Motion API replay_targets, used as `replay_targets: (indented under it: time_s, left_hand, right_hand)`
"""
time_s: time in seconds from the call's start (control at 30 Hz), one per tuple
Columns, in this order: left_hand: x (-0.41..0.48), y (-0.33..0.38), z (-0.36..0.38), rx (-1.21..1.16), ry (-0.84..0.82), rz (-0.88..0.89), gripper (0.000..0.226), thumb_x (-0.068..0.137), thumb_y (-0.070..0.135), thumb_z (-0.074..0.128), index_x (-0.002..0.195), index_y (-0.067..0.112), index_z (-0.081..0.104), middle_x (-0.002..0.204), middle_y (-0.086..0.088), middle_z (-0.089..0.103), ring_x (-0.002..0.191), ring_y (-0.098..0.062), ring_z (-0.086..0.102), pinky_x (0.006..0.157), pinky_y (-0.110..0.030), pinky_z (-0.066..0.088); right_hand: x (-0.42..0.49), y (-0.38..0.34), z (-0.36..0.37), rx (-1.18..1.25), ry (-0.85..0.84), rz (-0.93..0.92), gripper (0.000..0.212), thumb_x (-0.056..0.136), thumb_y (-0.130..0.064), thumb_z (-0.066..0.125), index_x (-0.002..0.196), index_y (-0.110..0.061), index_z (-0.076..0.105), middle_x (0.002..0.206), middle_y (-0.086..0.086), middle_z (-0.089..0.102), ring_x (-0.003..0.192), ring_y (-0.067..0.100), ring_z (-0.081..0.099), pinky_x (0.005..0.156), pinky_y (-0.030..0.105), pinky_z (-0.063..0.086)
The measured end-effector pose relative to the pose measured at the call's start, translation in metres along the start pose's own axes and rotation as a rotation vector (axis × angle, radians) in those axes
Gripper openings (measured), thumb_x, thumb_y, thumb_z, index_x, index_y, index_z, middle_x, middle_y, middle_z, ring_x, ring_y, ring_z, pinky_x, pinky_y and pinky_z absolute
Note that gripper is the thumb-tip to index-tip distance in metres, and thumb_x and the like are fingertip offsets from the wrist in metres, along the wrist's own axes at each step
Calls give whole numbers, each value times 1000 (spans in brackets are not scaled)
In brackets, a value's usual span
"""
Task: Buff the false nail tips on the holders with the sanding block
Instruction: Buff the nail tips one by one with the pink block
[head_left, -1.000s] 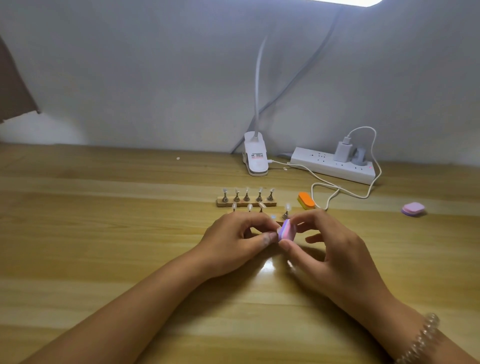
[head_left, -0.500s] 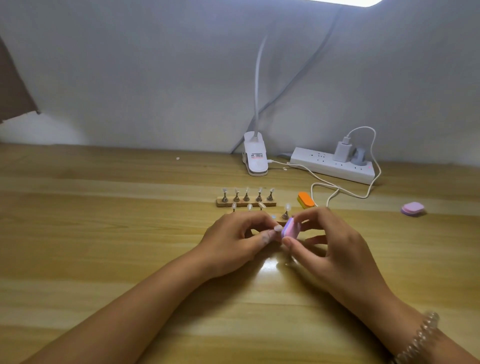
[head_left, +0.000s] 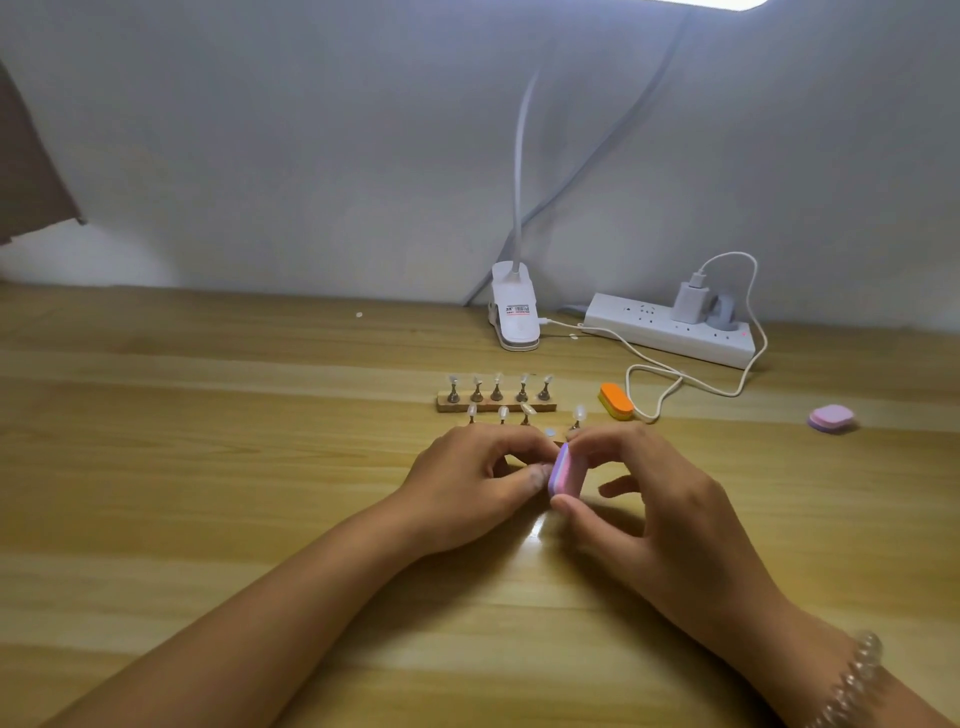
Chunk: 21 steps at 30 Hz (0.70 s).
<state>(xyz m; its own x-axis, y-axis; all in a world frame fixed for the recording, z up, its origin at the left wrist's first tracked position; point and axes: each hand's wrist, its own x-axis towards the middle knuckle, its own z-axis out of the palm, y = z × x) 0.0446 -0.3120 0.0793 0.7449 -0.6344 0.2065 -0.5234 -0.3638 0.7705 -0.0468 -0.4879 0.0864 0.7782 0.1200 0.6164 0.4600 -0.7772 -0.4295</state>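
On the pale wooden bench (head_left: 208, 467), the right hand (head_left: 670, 519) pinches the pink-and-lilac oblong sanding block (head_left: 563, 470) on edge, the left hand (head_left: 467, 483) curls against it, its hold impossible to tell, and just beyond both stand clear false nail tips (head_left: 503, 412) on metal holders in a wooden strip (head_left: 496, 407).

Bright lamp (head_left: 706, 3) at top edge lights the scene; glare streak on table (head_left: 208, 467), soft shadow under right hand (head_left: 670, 514); edges bow, small details possibly soft.
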Motion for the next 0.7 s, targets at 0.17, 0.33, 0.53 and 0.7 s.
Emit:
replay_targets:
  time_s: [0.17, 0.33, 0.53, 0.7]
  left_hand:
    - [-1, -1, -1, -3, 2, 21, 10, 89, 35, 65, 91, 43, 72, 72, 30, 63, 52, 12, 50, 57, -25, 31]
    - [0, -2, 0, 14, 7, 22, 11, 83, 36, 64, 88, 43, 71, 76, 28, 64, 52, 12, 48, 58, -25, 31]
    - [0, -4, -1, 28, 5, 37, 10, 87, 36, 67, 94, 39, 74, 84, 26, 67, 55, 12, 49, 61, -24, 31]
    - [0, -5, 0, 22, 15, 50, 13, 86, 34, 65, 94, 39, 74, 76, 30, 64, 54, 13, 50, 58, -25, 31]
  right_hand:
    - [1, 6, -3, 35, 35, 115, 25, 83, -34, 69, 103, -20, 65, 98, -12, 66, 92, 7, 65, 69, 32, 58]
    - [0, 1, 1, -26, -14, 35, 26, 84, -40, 70, 103, -23, 65, 98, -13, 65, 91, 6, 63, 69, 32, 57]
    - [1, 4, -2, -46, 31, 101, 25, 80, -36, 73, 98, -23, 62, 94, -11, 64, 88, 9, 63, 71, 39, 55]
    - [1, 3, -2, 16, 12, 115, 25, 81, -34, 74, 99, -21, 63, 95, -11, 64, 89, 8, 63, 72, 34, 56]
